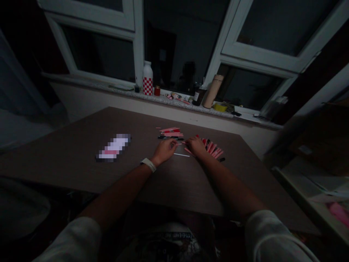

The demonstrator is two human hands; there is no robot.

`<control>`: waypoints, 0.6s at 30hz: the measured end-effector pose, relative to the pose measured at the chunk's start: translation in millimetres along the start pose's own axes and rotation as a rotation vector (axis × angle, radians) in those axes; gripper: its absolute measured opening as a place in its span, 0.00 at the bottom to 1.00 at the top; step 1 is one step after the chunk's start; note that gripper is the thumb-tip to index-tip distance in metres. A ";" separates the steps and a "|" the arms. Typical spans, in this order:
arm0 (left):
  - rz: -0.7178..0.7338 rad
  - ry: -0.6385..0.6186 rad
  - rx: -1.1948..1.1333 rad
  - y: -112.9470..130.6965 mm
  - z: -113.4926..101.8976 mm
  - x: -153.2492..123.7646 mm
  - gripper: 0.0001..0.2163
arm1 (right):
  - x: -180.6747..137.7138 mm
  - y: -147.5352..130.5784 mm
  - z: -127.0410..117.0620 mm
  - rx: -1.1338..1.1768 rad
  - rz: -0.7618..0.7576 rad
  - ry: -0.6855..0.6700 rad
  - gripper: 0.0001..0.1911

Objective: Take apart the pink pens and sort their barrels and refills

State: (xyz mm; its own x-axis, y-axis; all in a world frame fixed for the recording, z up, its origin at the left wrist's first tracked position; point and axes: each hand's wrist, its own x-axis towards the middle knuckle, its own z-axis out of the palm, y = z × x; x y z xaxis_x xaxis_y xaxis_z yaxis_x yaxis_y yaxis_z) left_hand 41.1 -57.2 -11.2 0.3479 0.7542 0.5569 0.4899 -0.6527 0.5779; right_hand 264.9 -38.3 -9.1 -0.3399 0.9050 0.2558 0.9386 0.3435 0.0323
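Note:
My left hand (164, 150), with a light band on its wrist, pinches the end of a slim pale pink piece (179, 144) that looks like a pen part. Close by on the right, fingers closed, my right hand (196, 146) grips another thin pink piece (183, 142); in the dim light I cannot tell whether the two pieces touch. A thin white stick (181, 155), like a pen refill, lies just below the hands. Fanned out beside my right hand are several pink, red and black pen-like pieces (211, 147). Beyond my left hand lie pink and red sticks (171, 131) and black pens (170, 138).
A blurred phone-like object (113, 147) lies on the brown table (109, 127) to the left. On the windowsill (128, 91) stand a checkered bottle (147, 78), a red jar (157, 90), a dark bottle (199, 96), a tan flask (213, 91) and a yellow container (220, 107).

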 end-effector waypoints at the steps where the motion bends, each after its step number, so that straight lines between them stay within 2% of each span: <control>1: -0.001 0.001 -0.004 -0.6 0.6 0.0 0.08 | 0.1 0.7 1.0 -0.007 0.004 0.002 0.15; 7: 0.002 0.010 -0.010 -1.9 1.8 -0.2 0.07 | -2.6 5.8 4.9 -0.010 0.024 0.033 0.13; 10: 0.000 0.012 -0.011 -0.6 0.5 -0.2 0.07 | -8.2 2.8 0.0 0.031 0.027 0.105 0.13; 14: 0.004 0.024 -0.045 0.9 0.2 0.0 0.08 | -22.6 -16.5 -12.0 0.311 0.062 0.338 0.15; 18: 0.052 0.002 -0.118 2.4 3.4 -0.7 0.09 | -40.1 -42.5 -17.9 0.594 -0.029 0.351 0.16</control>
State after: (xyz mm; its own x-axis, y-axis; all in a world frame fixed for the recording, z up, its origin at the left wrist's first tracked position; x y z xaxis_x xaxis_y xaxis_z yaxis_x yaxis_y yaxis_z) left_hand 44.8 -59.1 -12.2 0.3685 0.7187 0.5896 0.3733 -0.6953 0.6142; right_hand 239.7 -93.7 -3.5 -0.2314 0.7928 0.5638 0.7038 0.5365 -0.4656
